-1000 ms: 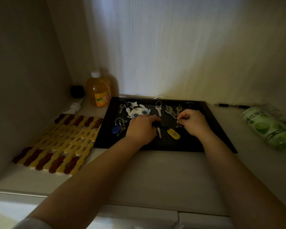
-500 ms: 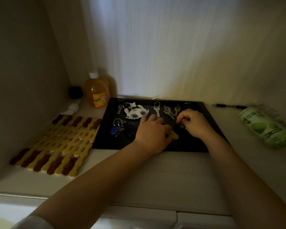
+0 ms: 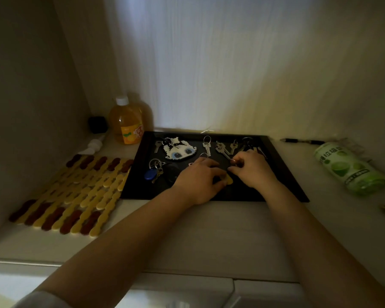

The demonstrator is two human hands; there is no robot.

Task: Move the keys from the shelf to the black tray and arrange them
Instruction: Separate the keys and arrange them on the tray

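We find bare shelf point(image 3: 209, 236) along its front edge, between the slatted mat point(image 3: 76, 192) at the left and the green can point(image 3: 349, 167) lying at the right. At the back left corner the orange bottle point(image 3: 127, 123) crowds the black tray point(image 3: 287, 174). Only the tray's front strip lies bare.

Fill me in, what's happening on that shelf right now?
A person is sorting keys on the black tray. Both hands are over its middle: the left hand covers most of a yellow tag, and the right hand pinches a small key ring. A pixel-face keychain, a blue fob bunch and several loose silver keys already lie in the tray. An orange bottle and a green can sit outside it.
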